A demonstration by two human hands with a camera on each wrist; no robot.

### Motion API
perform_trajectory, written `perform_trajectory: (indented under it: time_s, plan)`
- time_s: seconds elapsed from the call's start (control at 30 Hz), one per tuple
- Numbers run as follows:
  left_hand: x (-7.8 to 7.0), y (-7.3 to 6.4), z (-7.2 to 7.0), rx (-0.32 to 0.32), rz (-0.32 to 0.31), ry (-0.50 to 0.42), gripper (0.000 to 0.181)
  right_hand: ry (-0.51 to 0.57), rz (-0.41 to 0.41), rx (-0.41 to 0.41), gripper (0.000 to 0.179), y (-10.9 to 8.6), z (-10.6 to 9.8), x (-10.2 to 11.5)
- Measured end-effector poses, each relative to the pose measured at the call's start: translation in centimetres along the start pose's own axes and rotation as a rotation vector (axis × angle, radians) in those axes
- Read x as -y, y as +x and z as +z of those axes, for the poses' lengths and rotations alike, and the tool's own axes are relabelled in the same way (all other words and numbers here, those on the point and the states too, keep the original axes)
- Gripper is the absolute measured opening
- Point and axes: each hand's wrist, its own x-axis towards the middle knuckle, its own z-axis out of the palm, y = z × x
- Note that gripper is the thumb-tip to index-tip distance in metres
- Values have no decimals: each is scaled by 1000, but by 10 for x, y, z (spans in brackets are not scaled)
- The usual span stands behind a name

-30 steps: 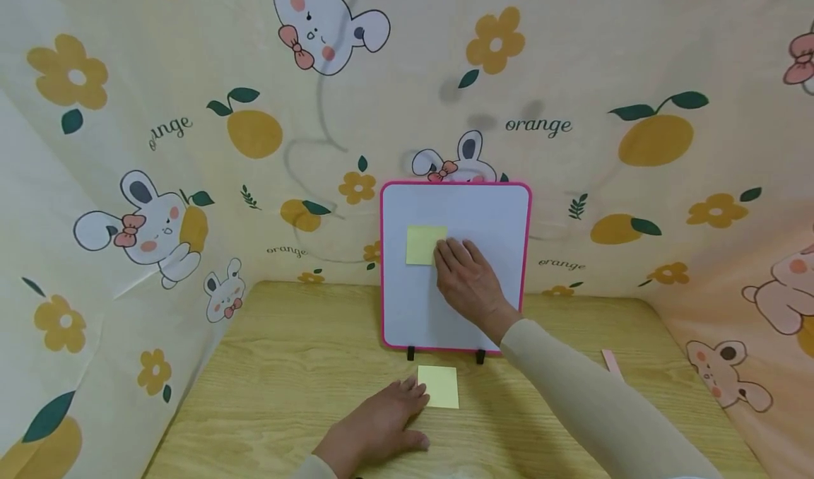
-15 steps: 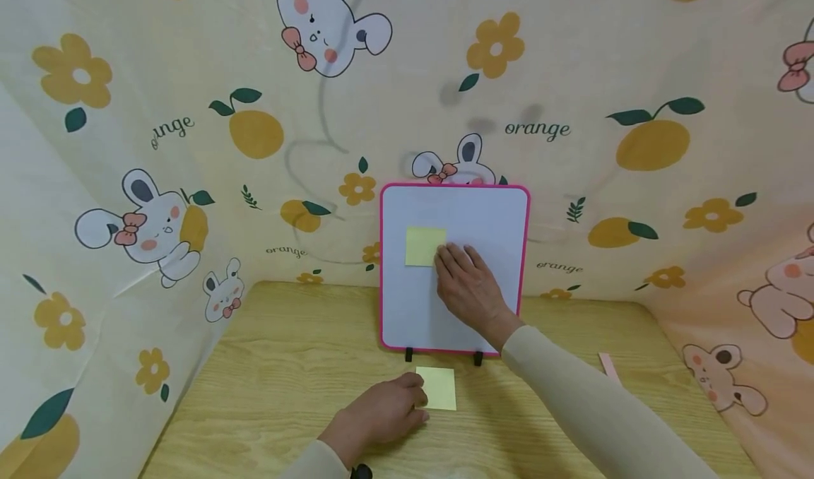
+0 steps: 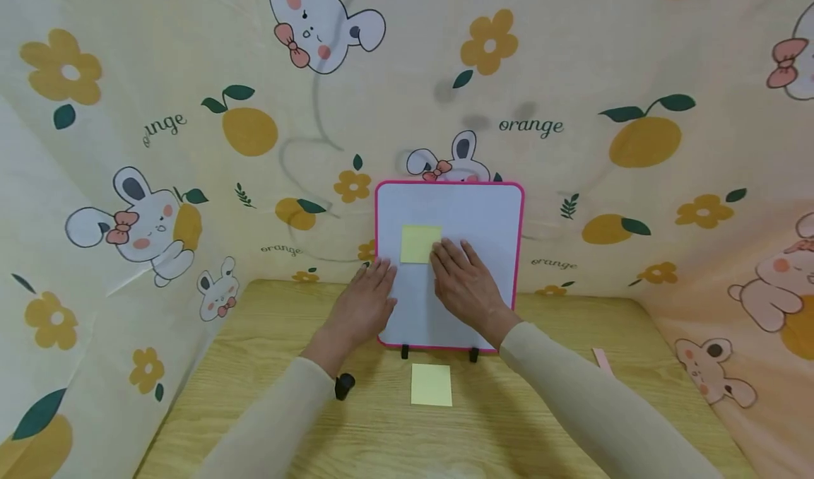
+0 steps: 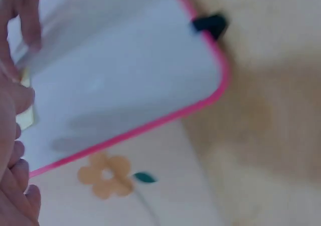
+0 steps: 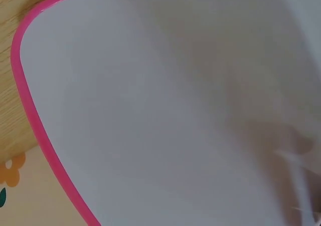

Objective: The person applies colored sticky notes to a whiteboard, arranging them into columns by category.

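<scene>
A yellow sticky note (image 3: pixel 417 244) is on the upper left part of a small whiteboard (image 3: pixel 483 214) with a pink frame. The fingertips of my right hand (image 3: pixel 467 285) rest at the note's right edge, fingers extended against the board. My left hand (image 3: pixel 362 302) is at the board's left edge, with fingers stretched out and overlapping the pink frame. In the left wrist view its curved fingertips (image 4: pixel 20 171) line the left side, and part of the note (image 4: pixel 26 117) shows beyond them. A second yellow sticky note (image 3: pixel 431 385) lies flat on the table in front of the board.
Two black feet (image 3: pixel 405 352) hold the whiteboard up on the wooden table (image 3: pixel 267 394). Toward the right lies a pink paper strip (image 3: pixel 603 360), partly hidden by the right sleeve (image 3: pixel 566 394). A printed cloth (image 3: pixel 559 62) encloses the table at the back and sides.
My left hand has left the sticky note on the table and risen to the whiteboard's left edge. The right hand stays by the note on the board.
</scene>
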Motion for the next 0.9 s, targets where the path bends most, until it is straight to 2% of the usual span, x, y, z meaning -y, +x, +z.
perform_trajectory:
  time_s: [0.1,0.2,0.33,0.47,0.63,0.83,0.9]
  plan:
    - [8,18,-12,6,21,54,70,-9,-1,32,66,-1,0,0]
    - [8,34,-19,23,45,87,75,-19,0,47,70,-2,1,0]
    - [2,51,-23,48,83,158,77,-25,3,52,71,-3,2,0]
    - [-2,65,-23,75,90,222,78,-28,7,57,71,-4,2,0]
    - [1,70,-24,94,89,270,78,-37,9,87,73,-5,2,1]
    - [15,63,-26,82,75,270,76,-71,5,122,73,-8,0,-2]
    - [18,61,-26,83,80,253,75,-66,8,102,69,-7,-1,-4]
